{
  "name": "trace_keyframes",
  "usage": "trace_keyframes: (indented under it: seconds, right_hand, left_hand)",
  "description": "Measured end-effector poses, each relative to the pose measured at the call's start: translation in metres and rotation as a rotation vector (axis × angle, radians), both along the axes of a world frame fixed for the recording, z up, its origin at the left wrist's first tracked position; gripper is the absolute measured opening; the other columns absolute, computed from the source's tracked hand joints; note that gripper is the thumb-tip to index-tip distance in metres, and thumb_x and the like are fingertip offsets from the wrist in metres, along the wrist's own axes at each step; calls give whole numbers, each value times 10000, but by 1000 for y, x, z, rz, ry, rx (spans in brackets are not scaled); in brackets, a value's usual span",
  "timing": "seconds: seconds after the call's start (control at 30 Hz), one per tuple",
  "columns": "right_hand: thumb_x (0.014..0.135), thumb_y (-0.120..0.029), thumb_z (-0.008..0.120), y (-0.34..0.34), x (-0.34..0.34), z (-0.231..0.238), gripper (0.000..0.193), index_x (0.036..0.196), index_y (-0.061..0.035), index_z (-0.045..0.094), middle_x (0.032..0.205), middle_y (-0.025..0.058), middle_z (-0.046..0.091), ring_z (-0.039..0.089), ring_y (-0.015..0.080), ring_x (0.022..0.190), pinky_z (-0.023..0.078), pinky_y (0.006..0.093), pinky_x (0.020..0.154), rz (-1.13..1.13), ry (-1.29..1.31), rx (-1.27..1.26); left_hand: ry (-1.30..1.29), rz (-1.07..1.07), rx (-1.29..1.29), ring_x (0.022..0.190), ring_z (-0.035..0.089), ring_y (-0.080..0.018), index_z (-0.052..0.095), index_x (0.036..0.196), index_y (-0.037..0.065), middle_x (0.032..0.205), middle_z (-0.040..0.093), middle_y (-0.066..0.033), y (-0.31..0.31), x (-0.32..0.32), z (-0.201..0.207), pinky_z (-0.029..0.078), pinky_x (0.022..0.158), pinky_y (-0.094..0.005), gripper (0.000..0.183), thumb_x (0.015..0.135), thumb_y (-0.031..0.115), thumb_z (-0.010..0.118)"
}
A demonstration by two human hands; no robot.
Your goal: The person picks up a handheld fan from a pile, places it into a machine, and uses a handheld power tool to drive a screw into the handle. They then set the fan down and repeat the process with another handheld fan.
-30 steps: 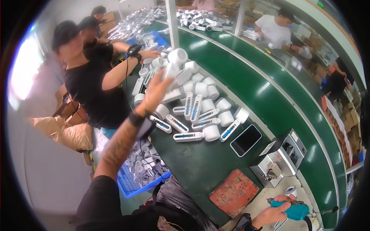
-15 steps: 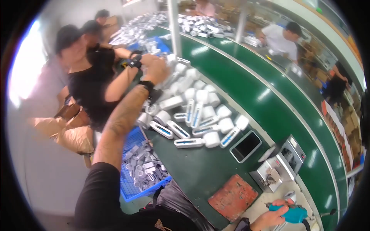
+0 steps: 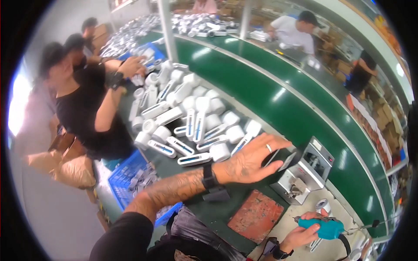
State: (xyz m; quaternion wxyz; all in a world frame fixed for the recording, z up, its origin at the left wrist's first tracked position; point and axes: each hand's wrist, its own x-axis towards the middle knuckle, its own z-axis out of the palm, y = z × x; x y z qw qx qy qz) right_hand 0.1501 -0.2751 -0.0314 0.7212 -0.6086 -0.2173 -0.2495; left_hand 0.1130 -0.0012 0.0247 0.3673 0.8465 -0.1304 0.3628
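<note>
My left hand point(image 3: 254, 162), with a ring and a dark wristband, reaches across the bench with fingers and thumb apart, nothing visibly held. It covers most of the phone point(image 3: 271, 157). Its fingertips are near the dark flap on a silver metal box point(image 3: 301, 178); whether they touch it I cannot tell. My right hand point(image 3: 307, 232) is closed round a teal electric screwdriver point(image 3: 324, 228) at the lower right. Beyond my left arm lies a heap of white plastic housings point(image 3: 174, 115) with round heads and flat handles, some showing a blue stripe.
A worn red board point(image 3: 256, 216) lies on the green bench. A blue basket point(image 3: 119, 189) with grey parts stands below its left edge. The green conveyor point(image 3: 261, 93) curves along the far side. A co-worker in black point(image 3: 91, 100) handles parts at the left; others sit farther off.
My left hand has moved from the far end of the heap, beside the co-worker, to over the phone by the metal box. My right hand still holds the screwdriver. The view has shifted.
</note>
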Motion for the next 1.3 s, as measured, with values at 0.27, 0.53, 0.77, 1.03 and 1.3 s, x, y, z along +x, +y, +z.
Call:
trace_keyframes:
  seconds: [0.27, 0.53, 0.77, 1.03, 1.3]
  right_hand:
    - [955, -510, 551, -4, 2, -4, 662, 1245, 72, 430, 786, 104, 543, 523, 190, 669, 435, 287, 587, -93, 92, 38]
    - [977, -481, 513, -10, -1, -11, 662, 1295, 92, 417, 825, 106, 560, 531, 197, 714, 442, 305, 643, -51, 78, -19]
    - [996, -327, 464, 8, -6, 12, 469, 1176, 106, 450, 780, 145, 610, 575, 244, 657, 492, 339, 649, -204, -53, -263]
    - [988, -317, 468, 6, -3, 11, 442, 1140, 98, 458, 799, 157, 606, 567, 244, 653, 485, 316, 639, -157, -39, -160]
    - [977, -295, 478, 2, -5, 9, 401, 1110, 82, 465, 809, 156, 614, 564, 236, 657, 479, 304, 606, -171, -13, -181]
  left_hand:
    - [-17, 21, -256, 948, 619, -260, 556, 1278, 27, 1126, 637, -128, -28, 19, -46, 510, 839, -363, 395, 901, 78, 660]
    - [58, -39, -122, 919, 616, -289, 599, 1237, 31, 1087, 648, -120, -23, 14, -57, 510, 824, -376, 367, 889, 106, 688]
    - [53, -77, -29, 908, 599, -291, 621, 1200, 29, 1089, 641, -126, -28, 11, -62, 495, 806, -383, 341, 880, 125, 692]
    - [71, -125, 15, 827, 581, -268, 626, 1166, 42, 1093, 637, -105, -35, 14, -67, 482, 758, -372, 307, 874, 115, 687]
    - [49, -106, 22, 814, 585, -264, 620, 1165, 44, 1072, 639, -100, -37, 13, -69, 488, 753, -376, 307, 867, 87, 681]
